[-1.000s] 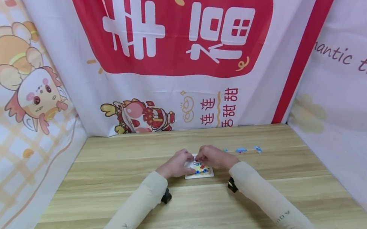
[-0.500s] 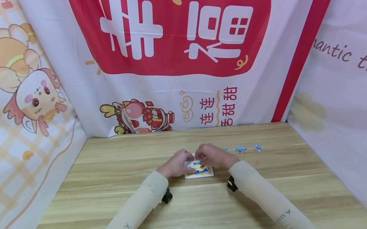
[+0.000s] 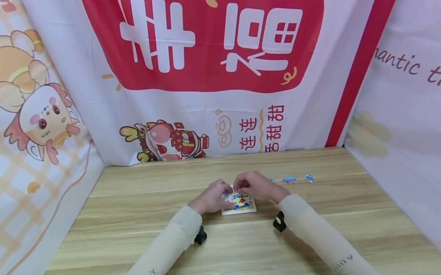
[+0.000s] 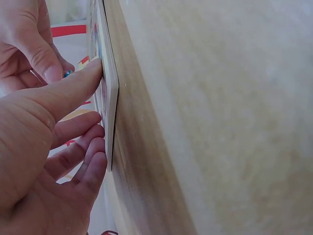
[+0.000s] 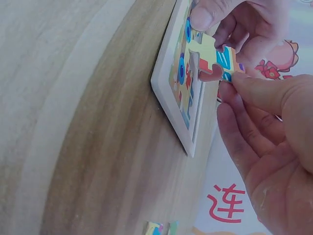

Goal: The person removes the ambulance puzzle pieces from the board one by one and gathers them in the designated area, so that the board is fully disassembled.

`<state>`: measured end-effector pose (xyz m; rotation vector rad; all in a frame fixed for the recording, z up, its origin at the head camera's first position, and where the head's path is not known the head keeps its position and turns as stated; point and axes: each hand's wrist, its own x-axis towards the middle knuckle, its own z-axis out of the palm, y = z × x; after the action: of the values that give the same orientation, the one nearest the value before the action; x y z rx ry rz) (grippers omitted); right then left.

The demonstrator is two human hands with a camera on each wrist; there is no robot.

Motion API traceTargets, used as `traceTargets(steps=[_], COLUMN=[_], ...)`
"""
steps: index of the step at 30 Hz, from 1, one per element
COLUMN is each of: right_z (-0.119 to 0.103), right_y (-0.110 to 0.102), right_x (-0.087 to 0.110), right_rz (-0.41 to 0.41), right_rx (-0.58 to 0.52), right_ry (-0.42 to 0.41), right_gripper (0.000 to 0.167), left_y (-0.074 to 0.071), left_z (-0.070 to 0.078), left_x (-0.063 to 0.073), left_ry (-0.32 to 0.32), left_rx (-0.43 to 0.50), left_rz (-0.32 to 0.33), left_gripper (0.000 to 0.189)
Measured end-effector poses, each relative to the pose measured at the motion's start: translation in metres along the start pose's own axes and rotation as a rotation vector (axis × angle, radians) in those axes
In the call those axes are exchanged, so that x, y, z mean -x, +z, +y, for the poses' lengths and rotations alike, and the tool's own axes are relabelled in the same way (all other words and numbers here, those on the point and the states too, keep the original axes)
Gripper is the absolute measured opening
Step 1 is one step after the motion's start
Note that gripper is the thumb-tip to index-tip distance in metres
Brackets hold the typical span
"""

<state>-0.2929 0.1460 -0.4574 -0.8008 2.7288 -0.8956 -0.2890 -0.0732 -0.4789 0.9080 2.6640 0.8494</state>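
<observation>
My right hand [image 3: 259, 186] pinches a jigsaw piece [image 5: 210, 55] between thumb and fingers. Yellow with red and blue print, the piece stands tilted over the puzzle board [image 3: 239, 210], partly off its surface. The white-framed board lies flat on the table and carries a yellow vehicle picture with blue wheels. At the board's left side, my left hand [image 3: 209, 197] holds it: the thumb [image 4: 88, 81] presses on the face while the curled fingers [image 4: 95, 161] touch the edge. Part of the picture is hidden under both hands.
Several loose blue jigsaw pieces [image 3: 289, 179] lie on the wooden table [image 3: 234, 254] to the right of the right hand. One loose piece [image 5: 154, 228] shows low in the right wrist view. Printed cloth [image 3: 216, 101] hangs behind the table and at both sides.
The right hand has shifted slightly up and to the right, uncovering more of the board's picture. My left hand stays in place at the board.
</observation>
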Motion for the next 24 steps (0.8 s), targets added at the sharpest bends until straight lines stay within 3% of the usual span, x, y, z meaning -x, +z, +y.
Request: traceTargets(steps=[7,14,24], right_z=[0.009,0.028,0.062], right_y=[-0.003,-0.018,-0.051], right_x=[0.005,0.017,0.061], right_rz=[0.047,0.094,0.143], right_rx=[-0.076,-0.082,-0.096], right_ry=[-0.018,0.022,0.094], right_gripper=[0.012,0.013,0.010], left_y=[0.000,0.001,0.001], left_z=[0.001,0.001,0.001], left_x=[0.000,0.000,0.002], left_ry=[0.002,-0.009,-0.009], left_rx=[-0.015,-0.001,-0.008], left_rz=[0.010,0.008,0.004], left_gripper=[0.050,0.048,0.050])
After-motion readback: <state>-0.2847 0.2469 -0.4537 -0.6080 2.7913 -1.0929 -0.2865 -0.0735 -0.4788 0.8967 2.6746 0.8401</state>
